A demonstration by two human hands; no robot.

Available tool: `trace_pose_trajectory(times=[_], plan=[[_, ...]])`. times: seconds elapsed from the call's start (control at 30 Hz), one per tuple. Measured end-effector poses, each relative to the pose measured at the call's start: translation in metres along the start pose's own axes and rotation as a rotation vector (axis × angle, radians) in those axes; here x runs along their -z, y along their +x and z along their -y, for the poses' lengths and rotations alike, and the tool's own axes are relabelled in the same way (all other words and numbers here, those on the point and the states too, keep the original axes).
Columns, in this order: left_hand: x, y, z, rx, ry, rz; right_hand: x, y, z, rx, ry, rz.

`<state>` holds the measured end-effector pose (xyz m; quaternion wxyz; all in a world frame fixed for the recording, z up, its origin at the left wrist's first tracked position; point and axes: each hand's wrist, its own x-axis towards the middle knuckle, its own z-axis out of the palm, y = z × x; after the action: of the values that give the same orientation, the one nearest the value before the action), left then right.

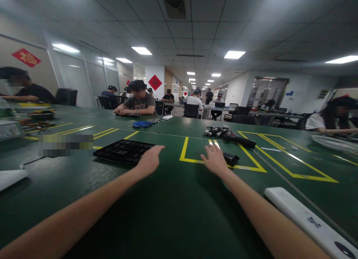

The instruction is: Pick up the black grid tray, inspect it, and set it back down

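Observation:
My left hand (150,160) is at the right end of a flat black tray (121,151) divided into compartments, overlapping its edge in view. The thumb points right, but the other fingers are mostly hidden, so I cannot tell whether they grip the tray. My right hand (215,160) is open, fingers spread, reaching over the front of a yellow-taped rectangle (183,151). Just right of its fingers lies a small black block-shaped object (231,159). Behind that are a long black cylindrical object (239,141) and a cluster of black and silver parts (216,131).
On the green table (167,214), a long white bar (302,214) lies at the near right. A white object (11,178) sits at the left edge. Farther back are a blue item (141,124) and a dark bowl (41,114). A person (138,100) sits opposite.

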<state>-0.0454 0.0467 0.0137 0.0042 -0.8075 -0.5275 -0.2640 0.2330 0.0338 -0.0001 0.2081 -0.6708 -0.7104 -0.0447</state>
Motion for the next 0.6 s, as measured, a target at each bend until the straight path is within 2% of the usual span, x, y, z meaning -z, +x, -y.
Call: trace_pose_trajectory(times=[0.07, 0.17, 0.27, 0.33, 0.4, 0.47, 0.5, 0.6], plan=[[-0.019, -0.002, -0.018, -0.075, -0.048, 0.132, -0.01, -0.006, 0.018, 0.128, 0.106, 0.09], [-0.035, -0.001, -0.028, -0.079, -0.078, 0.267, -0.024, -0.018, 0.036, 0.23, 0.196, 0.224], [-0.037, 0.002, -0.028, -0.082, -0.079, 0.276, -0.029, -0.024, 0.043, 0.26, 0.204, 0.281], [-0.033, 0.001, -0.03, -0.111, -0.077, 0.22, -0.026, -0.023, 0.043, 0.266, 0.196, 0.285], [-0.027, -0.005, -0.036, -0.166, -0.092, 0.134, -0.018, -0.017, 0.037, 0.259, 0.168, 0.268], [-0.02, -0.017, -0.047, -0.243, -0.125, 0.104, -0.008, -0.009, 0.025, 0.217, 0.104, 0.206], [-0.017, -0.024, -0.053, -0.287, -0.148, 0.138, -0.003, -0.005, 0.016, 0.177, 0.061, 0.155], [-0.009, -0.044, -0.069, -0.374, -0.22, 0.345, 0.01, 0.003, -0.018, -0.009, -0.088, -0.004]])
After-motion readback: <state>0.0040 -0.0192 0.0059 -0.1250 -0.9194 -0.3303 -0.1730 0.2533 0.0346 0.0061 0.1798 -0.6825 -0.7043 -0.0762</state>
